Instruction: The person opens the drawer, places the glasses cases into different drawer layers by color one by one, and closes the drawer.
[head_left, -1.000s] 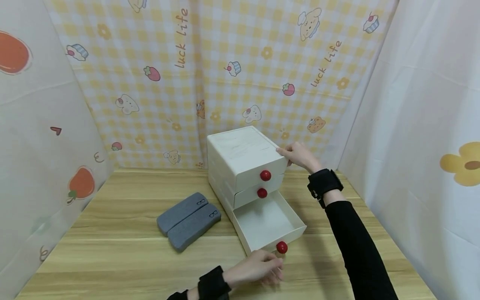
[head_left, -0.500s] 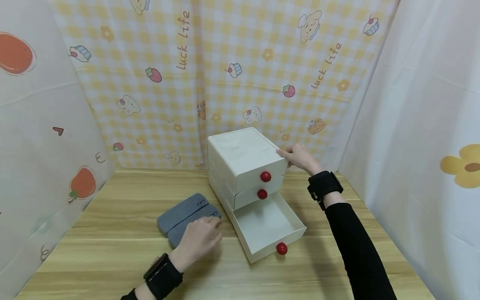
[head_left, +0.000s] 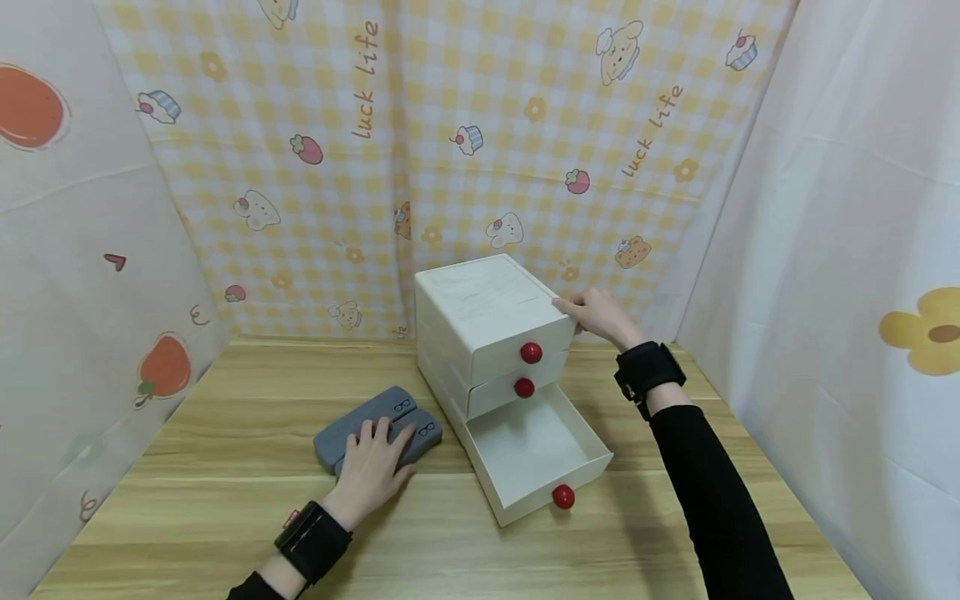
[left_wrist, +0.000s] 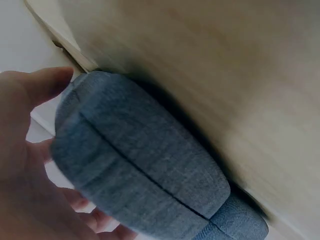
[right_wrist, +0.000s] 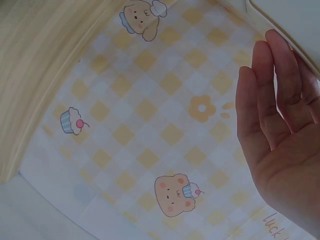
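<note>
Two grey-blue glasses cases lie side by side on the table in the head view, a rear case point(head_left: 360, 417) and a front case point(head_left: 426, 432). My left hand point(head_left: 369, 473) lies over the front case with its fingers spread. In the left wrist view the thumb point(left_wrist: 52, 82) is at the end of a case point(left_wrist: 140, 155), and the other fingers reach along its far side. My right hand point(head_left: 600, 315) rests on the upper right edge of a white drawer cabinet point(head_left: 487, 304), thumb on top. Its fingers point(right_wrist: 285, 75) are straight along the side.
The cabinet's bottom drawer point(head_left: 528, 446) is pulled out, with nothing in it. Red round knobs point(head_left: 531, 353) mark the fronts; the upper drawers are closed. A checked curtain point(head_left: 337, 208) hangs behind the wooden table point(head_left: 225, 517), with white cloth at both sides.
My left hand has moved left from the bottom drawer's knob and come down over the front glasses case. The right hand has stayed on the cabinet.
</note>
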